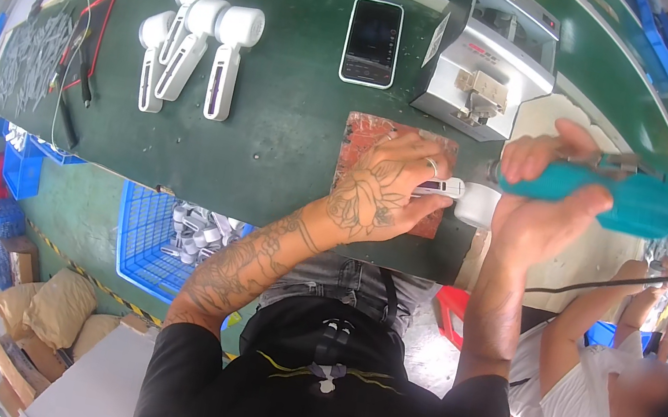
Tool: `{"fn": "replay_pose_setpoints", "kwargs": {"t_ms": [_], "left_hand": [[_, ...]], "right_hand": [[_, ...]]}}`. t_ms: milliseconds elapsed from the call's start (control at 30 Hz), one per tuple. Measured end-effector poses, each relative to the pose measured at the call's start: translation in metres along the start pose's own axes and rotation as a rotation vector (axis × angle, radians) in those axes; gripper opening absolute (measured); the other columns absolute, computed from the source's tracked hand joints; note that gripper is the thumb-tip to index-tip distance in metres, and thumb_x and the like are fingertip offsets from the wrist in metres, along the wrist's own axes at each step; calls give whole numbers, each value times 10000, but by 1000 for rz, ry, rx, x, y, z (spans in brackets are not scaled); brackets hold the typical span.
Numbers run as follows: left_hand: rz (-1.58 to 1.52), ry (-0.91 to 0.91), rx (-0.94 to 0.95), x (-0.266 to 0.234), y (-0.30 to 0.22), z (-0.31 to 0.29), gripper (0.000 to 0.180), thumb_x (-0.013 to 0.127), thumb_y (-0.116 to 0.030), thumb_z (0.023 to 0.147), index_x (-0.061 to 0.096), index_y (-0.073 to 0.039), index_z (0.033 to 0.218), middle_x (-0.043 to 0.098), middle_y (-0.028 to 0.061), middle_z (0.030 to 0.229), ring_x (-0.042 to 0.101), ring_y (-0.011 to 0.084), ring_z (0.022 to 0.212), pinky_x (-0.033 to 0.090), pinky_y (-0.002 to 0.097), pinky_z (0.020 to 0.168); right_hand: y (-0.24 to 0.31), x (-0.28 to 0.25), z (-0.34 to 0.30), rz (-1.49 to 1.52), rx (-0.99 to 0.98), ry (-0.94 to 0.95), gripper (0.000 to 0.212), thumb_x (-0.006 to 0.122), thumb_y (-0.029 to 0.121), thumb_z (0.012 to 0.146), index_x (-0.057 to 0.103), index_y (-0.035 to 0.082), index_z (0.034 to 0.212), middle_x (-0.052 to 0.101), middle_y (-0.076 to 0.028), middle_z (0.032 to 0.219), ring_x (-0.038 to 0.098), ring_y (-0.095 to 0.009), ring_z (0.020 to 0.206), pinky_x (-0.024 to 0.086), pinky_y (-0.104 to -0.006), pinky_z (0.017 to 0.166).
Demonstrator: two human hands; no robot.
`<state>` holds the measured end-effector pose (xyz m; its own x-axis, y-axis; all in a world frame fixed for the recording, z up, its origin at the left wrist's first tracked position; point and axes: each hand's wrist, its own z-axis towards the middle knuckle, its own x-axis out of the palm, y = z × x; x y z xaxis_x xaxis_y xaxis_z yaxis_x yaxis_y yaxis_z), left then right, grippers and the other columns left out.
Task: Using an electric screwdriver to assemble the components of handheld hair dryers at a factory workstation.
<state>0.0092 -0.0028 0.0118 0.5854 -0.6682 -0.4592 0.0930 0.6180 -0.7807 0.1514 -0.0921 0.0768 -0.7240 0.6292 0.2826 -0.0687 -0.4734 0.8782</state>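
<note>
My left hand (392, 185), with a ring on one finger, pins a white device with a round head (476, 205) and a slim handle over a worn red pad (359, 134). Most of the handle is hidden under the fingers. In my right hand (531, 225) lies a teal corded power screwdriver (643, 206), held sideways with its tip toward the left. The tip is close to the round head; whether it touches is unclear. The tool is blurred by motion. Several similar white devices (184, 68) lie grouped at the left of the green bench (275, 136).
A grey metal machine (489, 66) stands behind the pad, beside a phone (372, 43). At far left are many small grey parts (33, 66) and pliers (84, 66). A blue basket (142, 242) of parts stands below the bench edge. A co-worker (588, 387) sits at right.
</note>
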Motion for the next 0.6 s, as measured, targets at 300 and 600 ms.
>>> {"fn": "replay_pose_setpoints", "kwargs": {"t_ms": [300,600], "left_hand": [[287,22,71,-4,13,1,356,788,-353,840,735,-115,1100,658,39,1047,589,271,971,497,411,872],[341,38,26,-5,8,1,417,765,-379,858,694,-151,1200,649,34,1102,598,272,1016,504,408,889]], "right_hand": [[-27,15,48,-243,-183,-31,650,570,559,1012,591,-79,1136,598,-67,740,591,-171,658,482,-305,610],[-42,14,47,-338,-250,40,545,520,512,1050,583,-29,1032,600,-78,720,603,-184,660,491,-313,613]]}}
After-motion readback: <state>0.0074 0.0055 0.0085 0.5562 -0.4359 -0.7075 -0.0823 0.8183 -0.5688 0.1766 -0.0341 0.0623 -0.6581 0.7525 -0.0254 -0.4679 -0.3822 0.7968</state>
